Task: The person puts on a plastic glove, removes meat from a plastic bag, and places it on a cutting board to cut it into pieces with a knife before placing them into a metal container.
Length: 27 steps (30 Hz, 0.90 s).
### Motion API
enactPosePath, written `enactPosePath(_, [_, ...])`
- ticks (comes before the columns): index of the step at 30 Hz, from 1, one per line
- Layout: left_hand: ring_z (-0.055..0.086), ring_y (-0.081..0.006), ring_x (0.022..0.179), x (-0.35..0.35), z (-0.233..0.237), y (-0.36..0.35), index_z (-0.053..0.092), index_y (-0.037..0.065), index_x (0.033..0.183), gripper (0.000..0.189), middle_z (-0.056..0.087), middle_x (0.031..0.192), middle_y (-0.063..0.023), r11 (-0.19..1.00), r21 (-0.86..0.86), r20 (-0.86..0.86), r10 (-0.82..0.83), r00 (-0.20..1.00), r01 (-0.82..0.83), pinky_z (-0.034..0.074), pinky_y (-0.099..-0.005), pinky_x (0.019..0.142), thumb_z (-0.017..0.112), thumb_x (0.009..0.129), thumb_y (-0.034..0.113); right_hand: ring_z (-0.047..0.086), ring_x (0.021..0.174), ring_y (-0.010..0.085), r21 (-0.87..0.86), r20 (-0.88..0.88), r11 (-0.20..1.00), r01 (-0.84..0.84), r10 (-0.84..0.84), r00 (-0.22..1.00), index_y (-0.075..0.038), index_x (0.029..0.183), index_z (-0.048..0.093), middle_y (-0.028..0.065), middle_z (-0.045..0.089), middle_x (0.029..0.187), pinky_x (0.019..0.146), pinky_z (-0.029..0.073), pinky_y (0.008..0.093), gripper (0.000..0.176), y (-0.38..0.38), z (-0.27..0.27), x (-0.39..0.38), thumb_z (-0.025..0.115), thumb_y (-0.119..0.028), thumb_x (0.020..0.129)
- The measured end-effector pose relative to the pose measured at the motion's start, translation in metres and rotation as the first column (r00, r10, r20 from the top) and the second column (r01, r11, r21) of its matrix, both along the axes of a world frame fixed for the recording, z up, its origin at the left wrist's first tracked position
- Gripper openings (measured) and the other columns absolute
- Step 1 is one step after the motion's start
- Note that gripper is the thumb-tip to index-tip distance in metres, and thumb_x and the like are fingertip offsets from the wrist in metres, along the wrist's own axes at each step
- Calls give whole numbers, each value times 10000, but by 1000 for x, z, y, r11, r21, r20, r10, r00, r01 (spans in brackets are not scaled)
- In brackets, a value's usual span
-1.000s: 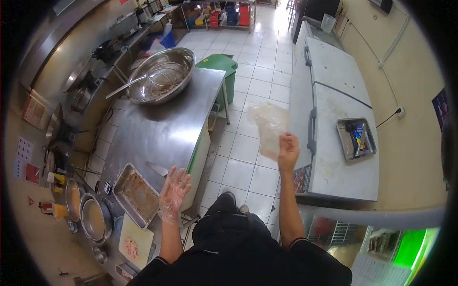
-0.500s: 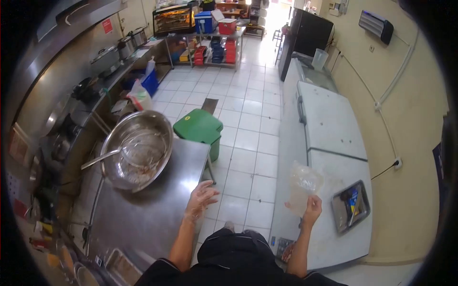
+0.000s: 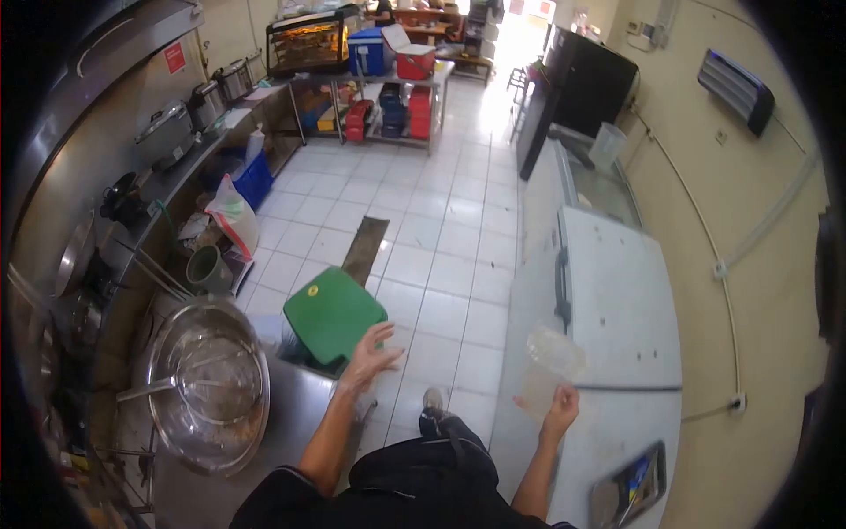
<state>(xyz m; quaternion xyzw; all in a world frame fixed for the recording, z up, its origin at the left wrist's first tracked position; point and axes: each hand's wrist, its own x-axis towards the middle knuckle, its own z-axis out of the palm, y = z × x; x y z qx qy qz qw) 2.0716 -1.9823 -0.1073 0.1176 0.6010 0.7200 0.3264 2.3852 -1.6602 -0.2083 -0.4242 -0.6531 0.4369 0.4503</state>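
My left hand (image 3: 370, 357) is raised with its fingers apart, holding nothing, above the near edge of the green bin lid (image 3: 333, 316). My right hand (image 3: 562, 411) pinches a clear plastic bag or glove (image 3: 555, 357), which stands up from the fingers beside the white chest freezer (image 3: 617, 295). To the left, a large steel bowl (image 3: 209, 388) with a long-handled strainer (image 3: 216, 379) in it rests on the steel table (image 3: 295, 432). A metal tray (image 3: 627, 489) with a blue and yellow item lies on the freezer.
Ahead is white tiled floor with a dark strip (image 3: 366, 249). A white sack (image 3: 233, 216) and a grey-green bucket (image 3: 207, 267) stand at the left. Farther off are a shelf table (image 3: 436, 84) with coolers and a black fridge (image 3: 577, 97). One person (image 3: 382, 12) is in the background.
The view has shifted forward along the aisle; the bowl, table and bin now sit lower and further left. The clear plastic stays in my right hand. My left hand remains raised and empty.
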Motion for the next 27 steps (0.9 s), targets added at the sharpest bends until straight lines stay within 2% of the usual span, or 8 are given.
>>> enactPosePath(2, [650, -244, 1075, -28, -10, 4, 391, 140, 1505, 823, 480, 1372, -248, 994, -31, -17, 106, 994, -107, 613, -363, 703, 814, 799, 123, 593, 991, 152, 16, 2, 998, -59, 59, 998, -8, 1048, 619, 54, 642, 1032, 936, 463, 315, 140, 34, -10, -55, 673, -106, 963])
enactPosePath(6, [670, -234, 958, -90, -37, -3, 426, 122, 1472, 800, 545, 1313, -196, 957, -140, -3, 255, 967, -253, 597, -321, 589, 826, 780, 140, 595, 979, 145, -36, -25, 980, -194, 193, 981, -1, 1018, 632, 56, 649, 999, 924, 466, 311, 125, 80, 15, -186, 670, -108, 966])
enactPosePath(8, [666, -227, 960, -115, -67, -9, 492, 97, 1412, 703, 594, 1255, -174, 911, -171, -72, 368, 927, -375, 589, -314, 615, 819, 794, 160, 596, 973, 141, -38, 1, 967, -254, 254, 967, 3, 1003, 638, 58, 652, 982, 918, 467, 306, 122, 104, 25, -262, 667, -110, 969])
enactPosePath(12, [632, -269, 1113, -169, -78, -8, 556, 35, 1331, 633, 647, 1241, -187, 754, -401, -264, 448, 854, -520, 527, -380, 928, 828, 809, 267, 595, 952, 130, -67, -39, 893, -444, 442, 896, 5, 1017, 650, 51, 657, 977, 898, 466, 288, 137, 143, 36, -390, 647, -128, 987])
enactPosePath(14, [621, -304, 1168, -214, -95, -14, 552, 40, 1340, 714, 641, 1279, -202, 706, -519, -301, 377, 876, -482, 478, -406, 1016, 837, 787, 389, 593, 950, 130, -89, -27, 849, -521, 520, 854, 4, 1020, 651, 50, 657, 986, 898, 465, 287, 147, 145, 57, -445, 643, -140, 992])
enactPosePath(17, [614, -339, 1198, -301, -170, -19, 537, 74, 1376, 855, 628, 1308, -216, 633, -644, -254, 353, 900, -430, 483, -435, 1013, 838, 722, 535, 589, 951, 130, -125, -41, 834, -537, 536, 843, 3, 1018, 649, 52, 656, 999, 900, 461, 287, 156, 138, 79, -510, 637, -151, 998])
enactPosePath(23, [536, -376, 1300, -459, -246, -26, 457, 141, 1466, 997, 561, 1420, -155, 296, -955, -37, -57, 998, -18, 455, -488, 1057, 798, 680, 650, 580, 977, 130, -87, 112, 761, -643, 649, 753, -3, 1040, 648, 53, 655, 1023, 911, 449, 292, 161, 176, 54, -620, 614, -159, 1012])
enactPosePath(27, [504, -337, 1342, -519, -289, -26, 461, 151, 1465, 992, 509, 1478, -141, 158, -987, 11, -85, 996, 24, 422, -494, 1091, 724, 703, 729, 584, 1015, 140, -153, 223, 697, -701, 715, 662, -10, 1050, 648, 45, 653, 1042, 959, 439, 298, 156, 178, 50, -688, 620, -158, 1009])
